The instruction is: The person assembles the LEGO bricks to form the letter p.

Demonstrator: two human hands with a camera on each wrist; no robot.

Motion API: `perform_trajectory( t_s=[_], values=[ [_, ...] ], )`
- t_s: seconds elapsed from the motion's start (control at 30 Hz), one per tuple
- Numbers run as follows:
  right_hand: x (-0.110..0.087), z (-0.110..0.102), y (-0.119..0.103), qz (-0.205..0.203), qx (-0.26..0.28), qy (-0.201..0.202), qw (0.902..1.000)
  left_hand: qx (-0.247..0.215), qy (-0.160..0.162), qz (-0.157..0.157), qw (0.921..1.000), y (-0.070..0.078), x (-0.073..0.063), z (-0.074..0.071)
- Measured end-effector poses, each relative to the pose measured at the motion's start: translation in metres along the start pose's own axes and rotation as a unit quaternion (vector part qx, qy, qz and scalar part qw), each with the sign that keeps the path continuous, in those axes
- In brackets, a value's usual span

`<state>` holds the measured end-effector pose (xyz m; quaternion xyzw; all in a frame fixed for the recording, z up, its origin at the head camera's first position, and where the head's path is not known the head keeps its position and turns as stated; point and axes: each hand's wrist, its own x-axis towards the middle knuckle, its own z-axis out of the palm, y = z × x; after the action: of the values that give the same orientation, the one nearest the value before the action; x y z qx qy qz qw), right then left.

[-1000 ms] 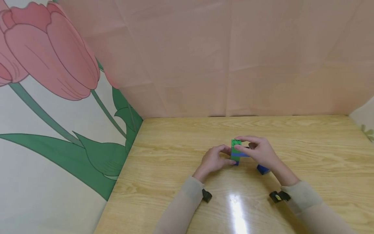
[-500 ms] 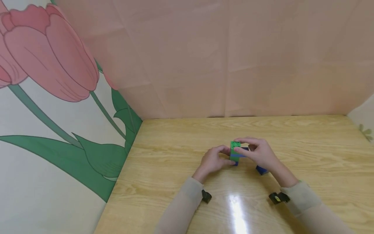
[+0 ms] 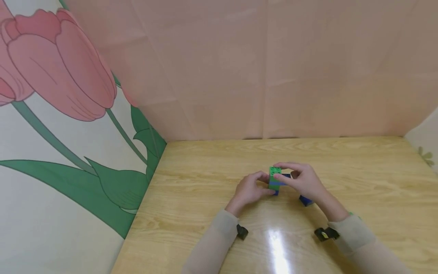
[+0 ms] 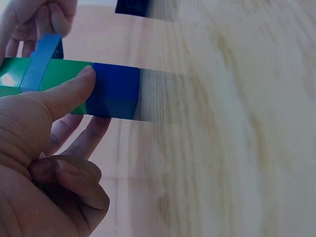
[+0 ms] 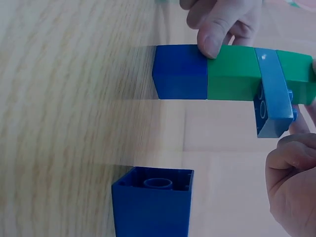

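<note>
A small upright stack of toy building bricks (image 3: pixel 274 187) stands between both hands in the head view. The right wrist view shows its layers: a dark blue brick (image 5: pixel 181 74) at the bottom against the table, a green brick (image 5: pixel 233 74), a thin lighter blue plate (image 5: pixel 272 89) that juts out to the right, and another green brick (image 5: pixel 295 74) on top. My left hand (image 3: pixel 249 189) grips the lower part, its thumb (image 4: pixel 74 94) where dark blue meets green. My right hand (image 3: pixel 306 180) pinches the top green brick between thumb and fingers.
A loose dark blue brick (image 5: pixel 153 210) lies on the wooden table (image 3: pixel 205 167) under my right hand, its hollow underside showing. Something small and green (image 3: pixel 354 215) peeks out behind my right cuff. A pink-covered wall (image 3: pixel 219 76) rises at the back, a tulip-print panel (image 3: pixel 61 68) on the left.
Both hands keep their hold on the stack, almost still. The head view has tilted slightly up, so everything sits a little lower. More of the green thing behind the right cuff shows.
</note>
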<state>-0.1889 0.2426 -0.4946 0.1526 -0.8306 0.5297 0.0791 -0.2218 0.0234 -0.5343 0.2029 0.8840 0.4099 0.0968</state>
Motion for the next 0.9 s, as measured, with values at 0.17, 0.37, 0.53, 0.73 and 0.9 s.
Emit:
perform_trajectory(
  t_s=[0.17, 0.37, 0.53, 0.73, 0.9],
  values=[
    [-0.001, -0.001, -0.002, 0.002, -0.015, -0.005, 0.9999, 0.001, 0.002, 0.002, 1.0000, 0.000, -0.001, 0.001],
    [0.001, -0.006, -0.005, 0.015, -0.016, -0.031, 0.9993, 0.001, 0.004, -0.001, 1.0000, 0.001, -0.003, 0.001],
    [0.002, -0.013, -0.004, 0.002, -0.014, -0.046, 0.9989, 0.000, 0.004, 0.000, 1.0000, 0.001, -0.003, 0.002],
    [-0.002, -0.027, -0.001, -0.001, -0.038, -0.038, 0.9986, -0.015, 0.004, -0.004, 0.9999, 0.000, -0.006, -0.001],
    [-0.007, -0.037, 0.002, 0.004, -0.039, -0.033, 0.9987, -0.032, 0.007, -0.003, 0.9995, -0.001, -0.007, -0.002]
  ],
)
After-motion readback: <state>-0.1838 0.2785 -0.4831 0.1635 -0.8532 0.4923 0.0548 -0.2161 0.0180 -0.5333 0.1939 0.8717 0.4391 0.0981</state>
